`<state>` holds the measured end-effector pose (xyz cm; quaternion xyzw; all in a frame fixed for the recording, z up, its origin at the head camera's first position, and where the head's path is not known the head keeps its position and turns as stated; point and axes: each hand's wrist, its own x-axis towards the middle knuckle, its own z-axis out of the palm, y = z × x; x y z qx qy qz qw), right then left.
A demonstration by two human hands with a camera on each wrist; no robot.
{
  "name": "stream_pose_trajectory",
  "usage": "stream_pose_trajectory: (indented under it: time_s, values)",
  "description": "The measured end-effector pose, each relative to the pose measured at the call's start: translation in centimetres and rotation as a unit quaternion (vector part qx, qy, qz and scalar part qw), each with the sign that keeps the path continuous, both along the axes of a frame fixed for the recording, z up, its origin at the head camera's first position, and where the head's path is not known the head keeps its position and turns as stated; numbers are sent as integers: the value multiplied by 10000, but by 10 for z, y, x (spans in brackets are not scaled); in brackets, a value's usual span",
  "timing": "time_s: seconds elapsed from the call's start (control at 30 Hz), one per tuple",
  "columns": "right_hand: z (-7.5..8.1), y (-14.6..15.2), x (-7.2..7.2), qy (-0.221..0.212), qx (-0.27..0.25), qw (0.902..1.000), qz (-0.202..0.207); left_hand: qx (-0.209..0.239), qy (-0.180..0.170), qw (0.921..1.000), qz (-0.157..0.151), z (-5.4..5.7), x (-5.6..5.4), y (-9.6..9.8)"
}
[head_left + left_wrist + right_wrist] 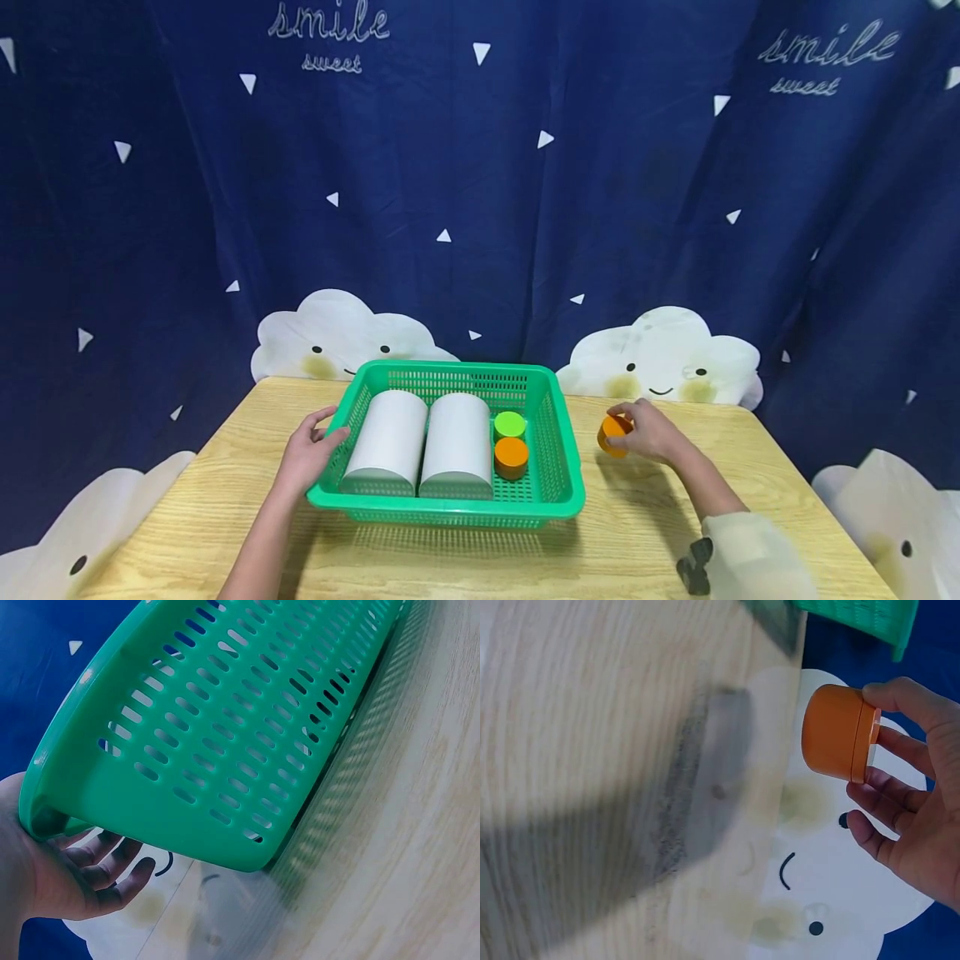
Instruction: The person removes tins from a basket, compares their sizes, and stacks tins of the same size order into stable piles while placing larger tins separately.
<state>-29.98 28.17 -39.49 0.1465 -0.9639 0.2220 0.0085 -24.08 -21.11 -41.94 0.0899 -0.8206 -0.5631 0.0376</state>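
Note:
A green plastic basket (517, 508) with slotted walls stands on the wooden table. My left hand (309, 454) holds its left rim, and in the left wrist view the fingers (112, 862) curl beneath the edge. Two white rolls (386, 437) lie side by side inside. To their right are a small lime-green round jar (510, 425) and, nearer me, an orange round jar (512, 458). Off to the basket's right, my right hand (651, 432) pinches another orange jar (832, 733) between thumb and fingers, tilted and close over the tabletop.
The wooden table (637, 550) runs back to a dark blue curtain (480, 208) printed with white triangles and lettering. White cloud shapes with smiling faces (667, 354) border the table's back and sides. A sleeve (757, 554) covers the right forearm.

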Motion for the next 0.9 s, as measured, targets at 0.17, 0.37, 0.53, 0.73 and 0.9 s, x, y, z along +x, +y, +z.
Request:
stream_pose_trajectory:
  time_s: [0.17, 0.37, 0.53, 0.73, 0.9]
  values:
    - [-10, 3, -1, 20, -123, 9999, -33, 25, 27, 10000, 6, -1, 0, 0]
    - [-21, 6, -4, 313, -190, 9992, 131, 15, 30, 10000, 17, -2, 0, -1]
    - [-30, 1, -7, 82, -181, 9998, -94, -13, 26, 10000, -6, -3, 0, -1]
    - [-40, -6, -8, 2, -150, 9995, -270, -10, 27, 10000, 20, -2, -1, -1]
    - [-46, -9, -10, 43, -189, 9993, -316, -16, 32, 10000, 39, -2, -1, 0]
